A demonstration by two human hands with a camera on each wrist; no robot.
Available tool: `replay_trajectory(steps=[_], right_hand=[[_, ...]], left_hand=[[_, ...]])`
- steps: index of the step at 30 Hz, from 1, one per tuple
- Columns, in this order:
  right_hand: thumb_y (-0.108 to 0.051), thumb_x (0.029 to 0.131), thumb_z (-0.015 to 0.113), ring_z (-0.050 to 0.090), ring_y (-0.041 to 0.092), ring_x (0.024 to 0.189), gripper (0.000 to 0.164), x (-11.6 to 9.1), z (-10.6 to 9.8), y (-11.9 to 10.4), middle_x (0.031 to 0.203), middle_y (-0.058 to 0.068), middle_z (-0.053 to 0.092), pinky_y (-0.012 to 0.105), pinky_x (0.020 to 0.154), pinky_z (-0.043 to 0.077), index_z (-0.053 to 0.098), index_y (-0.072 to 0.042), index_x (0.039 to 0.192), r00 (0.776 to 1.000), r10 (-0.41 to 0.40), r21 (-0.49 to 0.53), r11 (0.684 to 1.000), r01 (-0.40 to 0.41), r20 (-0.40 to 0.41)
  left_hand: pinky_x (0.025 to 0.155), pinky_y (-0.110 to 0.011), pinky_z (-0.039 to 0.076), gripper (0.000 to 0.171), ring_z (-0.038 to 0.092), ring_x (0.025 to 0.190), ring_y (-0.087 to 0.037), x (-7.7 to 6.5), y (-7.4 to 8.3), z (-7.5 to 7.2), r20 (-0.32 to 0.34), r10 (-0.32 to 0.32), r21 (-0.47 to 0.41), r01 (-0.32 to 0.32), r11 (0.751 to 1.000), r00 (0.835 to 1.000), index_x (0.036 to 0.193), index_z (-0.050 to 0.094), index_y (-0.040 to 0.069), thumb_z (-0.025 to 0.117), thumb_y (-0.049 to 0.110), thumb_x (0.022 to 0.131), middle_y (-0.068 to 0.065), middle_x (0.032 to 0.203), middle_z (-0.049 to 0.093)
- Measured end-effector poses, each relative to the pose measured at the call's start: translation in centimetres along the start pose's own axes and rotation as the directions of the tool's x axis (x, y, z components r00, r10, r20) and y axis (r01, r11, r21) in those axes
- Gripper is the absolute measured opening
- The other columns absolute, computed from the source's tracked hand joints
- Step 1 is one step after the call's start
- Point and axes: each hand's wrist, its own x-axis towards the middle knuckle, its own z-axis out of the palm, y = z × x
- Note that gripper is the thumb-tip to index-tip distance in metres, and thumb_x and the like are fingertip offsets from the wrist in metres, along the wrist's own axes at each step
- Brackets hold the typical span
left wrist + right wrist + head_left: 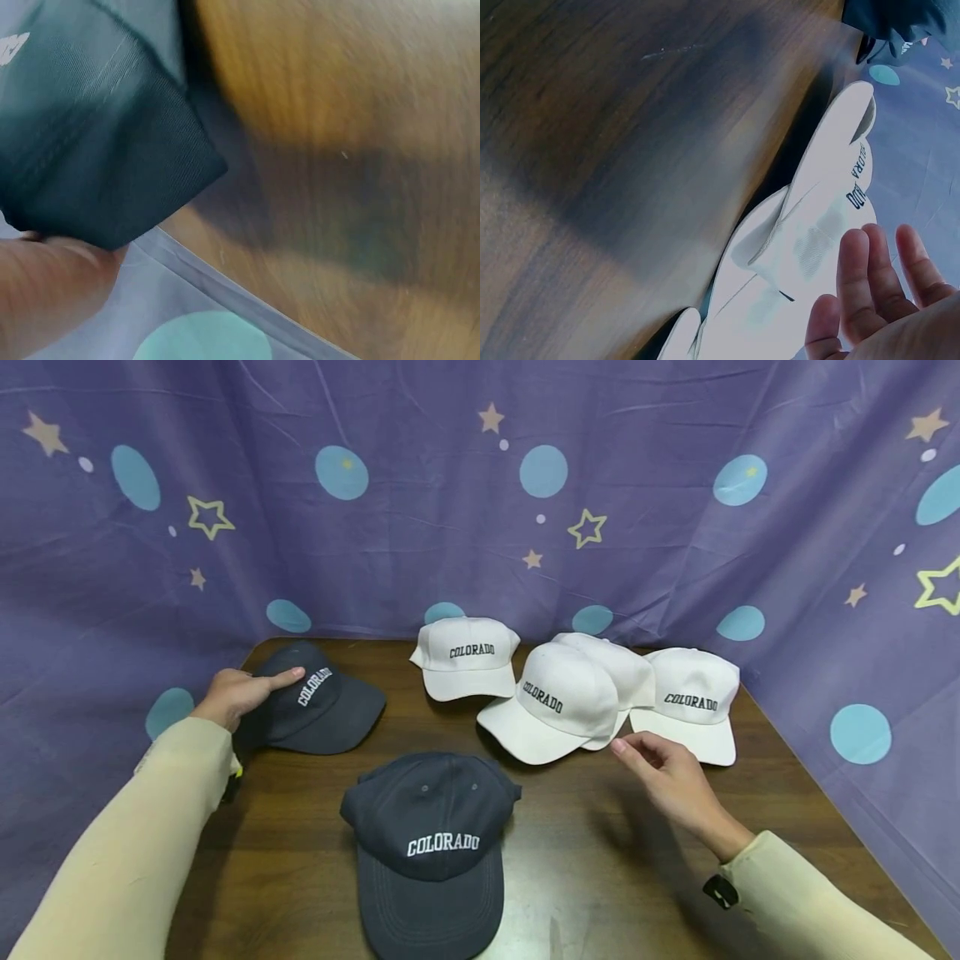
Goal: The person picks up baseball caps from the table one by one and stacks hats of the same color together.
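At the back left of the table, my left hand (238, 691) grips a dark baseball cap (330, 714) with white COLORADO lettering by its rear. One finger lies along the crown, and in the left wrist view a digit (56, 277) meets the dark fabric (112, 150) at its lower edge. My right hand (675, 781) hovers by the white caps, holding nothing, its fingertips beside the front white cap (566, 693). In the right wrist view the fingers (855, 274) are loosely bent and spread in front of white caps (810, 225).
A second dark cap (435, 827) sits at the front middle, brim toward me. Other white COLORADO caps stand at the back: one in the middle (468, 660), one partly hidden (633, 672), one at right (690, 702). A purple star-patterned curtain (450, 527) surrounds the wooden table (585, 852).
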Motion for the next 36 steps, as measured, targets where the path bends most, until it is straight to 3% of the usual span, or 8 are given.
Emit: replay_trajectory(steps=[4,7,10,16,23,27,31,36], right_hand=[[-0.042,0.096,0.054,0.058,0.026,0.077,0.029,-0.1,0.0,0.0,0.089,-0.002,0.065,0.029,0.063,0.046,0.067,-0.018,0.101,1.000,0.001,0.016,1.000,-0.001,0.002],[-0.043,0.096,0.054,0.058,0.023,0.077,0.029,-0.1,0.0,0.1,0.090,-0.002,0.065,0.029,0.063,0.046,0.067,-0.017,0.101,1.000,0.004,0.017,1.000,-0.004,0.005],[-0.043,0.096,0.054,0.058,0.020,0.079,0.030,-0.1,-0.1,0.1,0.090,0.000,0.066,0.029,0.065,0.046,0.067,-0.017,0.101,1.000,0.009,0.021,1.000,-0.009,0.006],[-0.042,0.096,0.055,0.060,0.017,0.084,0.030,-0.1,-0.3,0.1,0.091,-0.001,0.067,0.028,0.069,0.048,0.068,-0.016,0.100,1.000,0.019,0.039,0.999,-0.019,0.010],[-0.041,0.096,0.055,0.061,0.014,0.086,0.030,-0.1,-0.3,-0.2,0.092,-0.001,0.067,0.027,0.071,0.049,0.068,-0.014,0.101,1.000,0.016,0.057,0.998,-0.017,0.016],[-0.040,0.096,0.055,0.062,0.017,0.087,0.031,0.0,-0.3,-0.2,0.091,0.000,0.068,0.026,0.072,0.049,0.068,-0.012,0.101,1.000,0.016,0.063,0.998,-0.017,0.012],[-0.040,0.096,0.055,0.063,0.022,0.088,0.032,0.0,-0.2,-0.1,0.090,0.001,0.068,0.026,0.072,0.050,0.068,-0.011,0.101,1.000,0.017,0.071,0.997,-0.018,0.013],[-0.040,0.097,0.055,0.063,0.020,0.088,0.032,0.0,-0.2,-0.1,0.091,0.001,0.068,0.025,0.073,0.050,0.068,-0.011,0.101,1.000,0.013,0.078,0.997,-0.014,0.012]], left_hand=[[0.107,-0.056,0.027,0.134,0.021,0.134,-0.046,-0.4,0.4,-0.2,0.108,0.015,-0.035,-0.011,0.999,0.994,0.146,-0.001,-0.010,0.058,0.082,0.068,-0.032,0.151,0.006],[0.107,-0.057,0.026,0.132,0.020,0.134,-0.047,-0.7,0.7,-0.3,0.126,0.055,-0.058,-0.048,0.997,0.990,0.145,-0.008,-0.009,0.060,0.078,0.071,-0.033,0.151,0.002],[0.105,-0.056,0.030,0.130,0.026,0.131,-0.046,-1.0,1.0,-0.2,0.105,0.094,-0.099,-0.084,0.991,0.990,0.147,-0.005,-0.006,0.061,0.076,0.071,-0.032,0.151,0.009],[0.090,-0.041,0.047,0.112,0.051,0.112,-0.033,-1.7,2.1,0.3,0.045,0.168,-0.204,-0.156,0.967,0.985,0.147,0.023,-0.001,0.064,0.071,0.072,-0.022,0.136,0.040],[0.081,-0.029,0.050,0.098,0.057,0.102,-0.019,-2.5,3.6,0.5,-0.027,0.240,-0.302,-0.236,0.924,0.971,0.145,0.033,0.006,0.065,0.067,0.076,-0.014,0.133,0.045],[0.073,-0.025,0.053,0.084,0.063,0.086,-0.011,-3.1,4.3,0.6,-0.075,0.265,-0.336,-0.274,0.901,0.961,0.133,0.044,0.006,0.066,0.064,0.077,-0.003,0.112,0.058],[0.069,-0.024,0.054,0.074,0.065,0.080,-0.009,-3.5,5.0,0.6,-0.116,0.288,-0.386,-0.311,0.869,0.950,0.126,0.046,0.006,0.066,0.059,0.079,0.013,0.089,0.064],[0.069,-0.021,0.053,0.069,0.065,0.082,-0.008,-4.1,6.0,0.5,-0.143,0.330,-0.446,-0.358,0.821,0.933,0.129,0.044,0.007,0.066,0.053,0.082,0.017,0.089,0.064]])
